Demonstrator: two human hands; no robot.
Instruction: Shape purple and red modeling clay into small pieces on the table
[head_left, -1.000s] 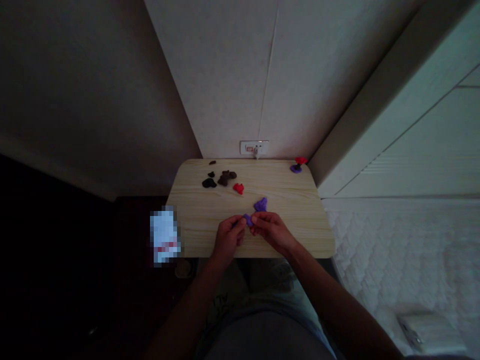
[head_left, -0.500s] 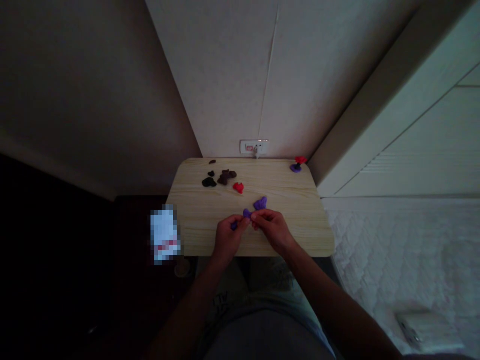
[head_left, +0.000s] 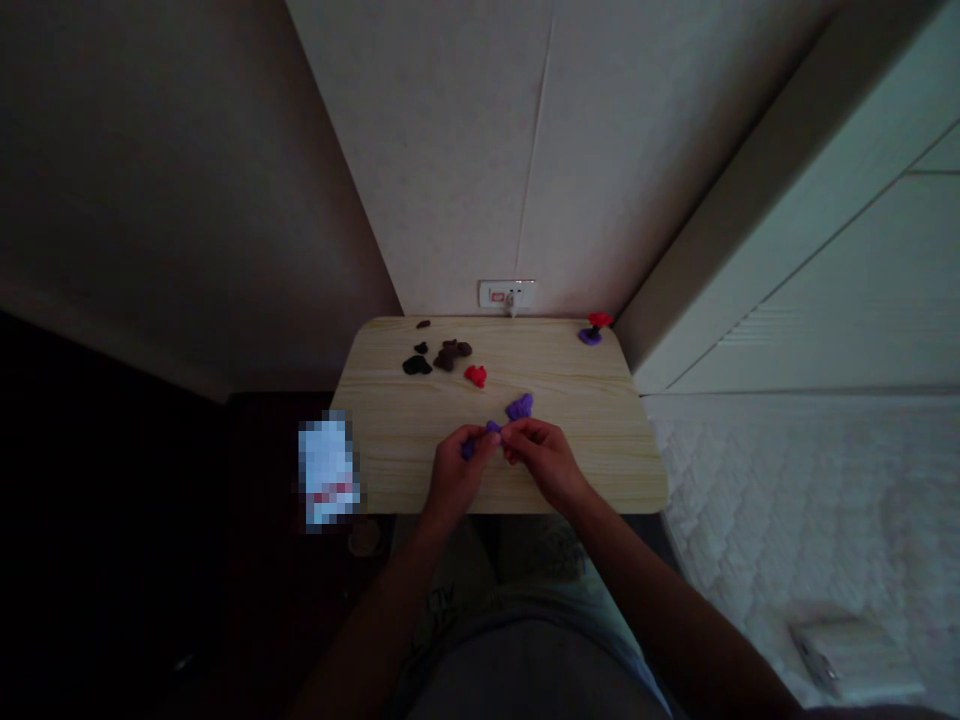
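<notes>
One small purple piece [head_left: 493,427] is pinched between the left hand [head_left: 454,468] and the right hand [head_left: 546,458], just on the wearer's side of the loose purple lump [head_left: 520,407], which lies on the wood-grained tabletop [head_left: 607,430]. Both hands are narrow, thumb against forefinger, their tips nearly meeting at the piece. A second purple bit [head_left: 469,449] shows in the curl of the left hand, to the left of the loose purple lump and nearer the wearer; whether it joins the pinched piece, I cannot tell.

Beyond the loose purple lump and to its left lies a red lump [head_left: 475,376]; farther the same way come a brown cluster [head_left: 451,357], a flat black piece [head_left: 417,366], a small black bit [head_left: 421,348] and a small brown bit [head_left: 424,324]. Well beyond it to the right stands a little model [head_left: 595,330] with a red top, dark middle and purple base.

The material looks soft, so too hard a pinch could, I judge, flatten the small purple piece, and opposing tugs might tear it. Should the left hand loosen, the second purple bit might drop. The right hand is so near the loose purple lump that a careless shift could dent it or make it stick.
</notes>
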